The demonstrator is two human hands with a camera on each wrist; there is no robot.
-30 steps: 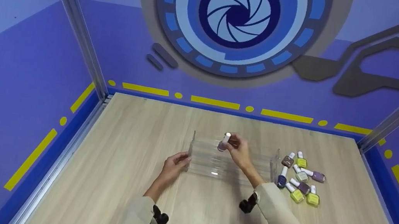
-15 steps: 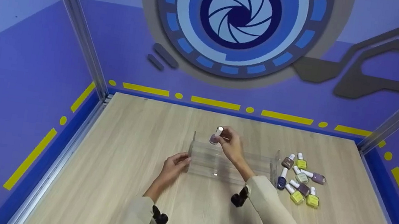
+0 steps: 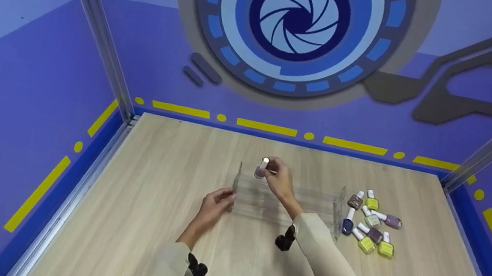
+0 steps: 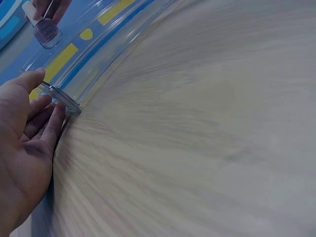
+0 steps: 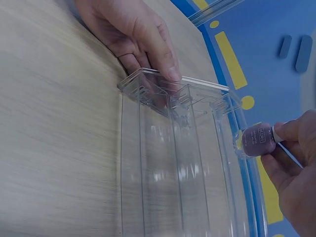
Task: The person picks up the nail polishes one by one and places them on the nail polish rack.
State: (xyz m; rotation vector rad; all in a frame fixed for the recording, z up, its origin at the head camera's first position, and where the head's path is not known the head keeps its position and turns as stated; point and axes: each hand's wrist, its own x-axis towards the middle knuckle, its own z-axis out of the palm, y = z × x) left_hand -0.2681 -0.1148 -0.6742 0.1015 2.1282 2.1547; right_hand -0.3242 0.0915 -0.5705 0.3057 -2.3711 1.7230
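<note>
A clear stepped acrylic rack [image 3: 246,205] stands on the wooden table, its tiers showing in the right wrist view. The left hand [image 3: 215,203] grips the rack's left end panel, with the thumb at the edge and fingers along the outer side [image 4: 37,116]. Above the back tier, near that left end, the right hand [image 3: 280,184] pinches a mauve nail polish bottle [image 5: 259,140] by its white cap. The bottle is held nearly upright, with its base over the rack's top step in the head view. No other bottles stand on the rack.
Several nail polish bottles lie in a loose group right of the rack: a brown one [image 3: 355,200], a navy one [image 3: 347,226], a pale green one [image 3: 373,219], purple and yellow ones [image 3: 386,249]. Printed panels [image 3: 213,95] wall the table at the back and sides.
The right hand has moved left along the rack with the mauve nail polish bottle, rising slightly and then lowering a little. The left hand has stayed on the end panel.
</note>
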